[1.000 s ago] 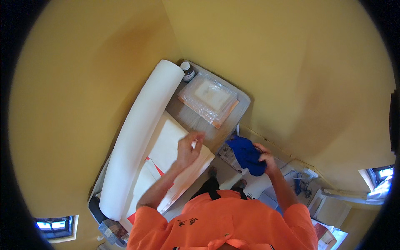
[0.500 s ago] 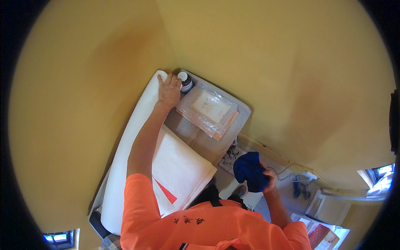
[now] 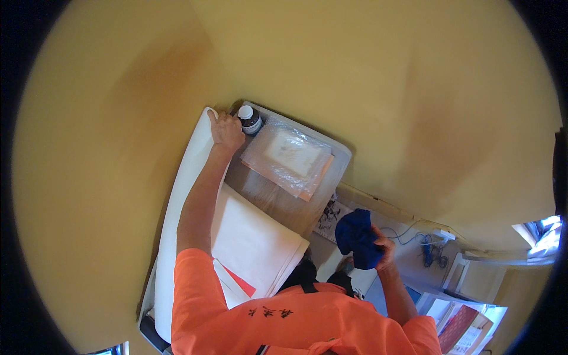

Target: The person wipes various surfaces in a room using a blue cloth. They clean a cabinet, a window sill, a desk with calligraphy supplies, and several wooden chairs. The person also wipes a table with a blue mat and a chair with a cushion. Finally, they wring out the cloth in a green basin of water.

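Left hand [image 3: 227,131] lies on the far end of the white roll [image 3: 182,192] on the table [image 3: 260,192], grip undetermined, beside a dark bottle [image 3: 248,117] whose pale label [image 3: 254,128] is too small to read. Right hand [image 3: 386,249] is closed on a bunched blue cloth [image 3: 357,239], right of the table. Dark characters mark the orange shirt [image 3: 322,313] and a pale sheet [image 3: 329,220].

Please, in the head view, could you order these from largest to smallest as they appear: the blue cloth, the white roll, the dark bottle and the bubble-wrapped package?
1. White roll, even partly covered
2. Bubble-wrapped package
3. Blue cloth
4. Dark bottle
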### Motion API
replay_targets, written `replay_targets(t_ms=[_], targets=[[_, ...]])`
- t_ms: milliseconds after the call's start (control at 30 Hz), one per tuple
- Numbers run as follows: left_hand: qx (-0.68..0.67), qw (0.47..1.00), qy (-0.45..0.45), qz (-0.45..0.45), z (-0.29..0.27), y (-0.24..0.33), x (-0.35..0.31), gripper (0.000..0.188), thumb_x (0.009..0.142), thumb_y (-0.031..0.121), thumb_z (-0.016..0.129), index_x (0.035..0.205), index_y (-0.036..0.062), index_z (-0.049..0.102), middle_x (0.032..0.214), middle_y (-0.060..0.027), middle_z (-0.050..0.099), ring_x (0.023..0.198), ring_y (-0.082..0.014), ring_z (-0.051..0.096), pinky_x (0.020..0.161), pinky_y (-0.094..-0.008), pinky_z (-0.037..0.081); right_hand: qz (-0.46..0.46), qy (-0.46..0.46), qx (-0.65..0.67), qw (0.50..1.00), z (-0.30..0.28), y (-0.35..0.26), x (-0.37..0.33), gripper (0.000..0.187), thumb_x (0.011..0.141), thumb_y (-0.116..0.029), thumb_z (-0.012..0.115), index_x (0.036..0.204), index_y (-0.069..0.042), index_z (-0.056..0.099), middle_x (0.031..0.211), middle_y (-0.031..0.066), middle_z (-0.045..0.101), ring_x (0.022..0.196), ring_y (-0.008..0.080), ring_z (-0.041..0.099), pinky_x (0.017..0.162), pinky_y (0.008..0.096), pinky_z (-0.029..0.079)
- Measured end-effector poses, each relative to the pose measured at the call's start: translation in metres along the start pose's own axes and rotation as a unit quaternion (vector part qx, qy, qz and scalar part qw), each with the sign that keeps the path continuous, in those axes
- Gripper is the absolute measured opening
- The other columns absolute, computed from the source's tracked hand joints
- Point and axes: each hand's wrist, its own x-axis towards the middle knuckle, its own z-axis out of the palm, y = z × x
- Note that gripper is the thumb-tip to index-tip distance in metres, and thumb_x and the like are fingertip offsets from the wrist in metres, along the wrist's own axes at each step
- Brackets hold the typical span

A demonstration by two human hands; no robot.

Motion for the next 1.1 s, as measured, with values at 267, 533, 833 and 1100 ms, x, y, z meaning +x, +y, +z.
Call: replay_targets(t_ms=[267,533,833,1100], targets=[[-0.102,0.993,-0.052,-0.04,0.004,0.004,0.046,0.046,0.074,0.04,0.068,0.109,0.0102,0.064,0.102,-0.0107,0.069,0.103,-0.0255,0.063,0.102,-0.0436,0.033,-0.015,0.01,-0.007,1.0,0.009,-0.007,-0.013,0.082,0.06,-0.017,0.058,0.138,-0.002,0.039,0.136,0.017,0.047,0.124,0.0359,0.045,0.107,0.0452,0.034],[-0.113,0.99,-0.086,-0.028,-0.009,-0.006,0.043,0.035,0.078,0.037,0.065,0.099,0.0097,0.068,0.105,-0.0103,0.066,0.096,-0.0241,0.064,0.103,-0.0579,0.025,-0.095,-0.156,-0.09,0.979,0.149,-0.065,0.042,0.078,0.068,-0.018,0.061,0.14,-0.004,0.037,0.137,0.0159,0.046,0.124,0.0313,0.046,0.107,0.0424,0.034],[-0.092,0.993,0.05,0.059,0.015,-0.01,0.013,0.031,0.079,0.036,0.061,0.093,0.0109,0.071,0.095,-0.0064,0.069,0.108,-0.024,0.055,0.101,-0.069,0.017,-0.354,-0.251,-0.678,0.593,0.368,-0.048,0.251,0.046,0.083,-0.015,0.06,0.128,-0.011,0.052,0.12,0.0123,0.058,0.11,0.0268,0.055,0.099,0.038,0.04],[-0.111,0.99,-0.006,0.086,0.026,-0.011,0.009,0.028,0.079,0.038,0.062,0.084,0.0125,0.072,0.083,-0.0073,0.07,0.095,-0.0249,0.062,0.101,-0.0638,0.02,-0.32,-0.261,-0.841,0.349,0.391,0.001,0.342,0.038,0.08,-0.022,0.059,0.118,-0.017,0.06,0.116,0.0132,0.059,0.109,0.0335,0.054,0.096,0.0455,0.041]])
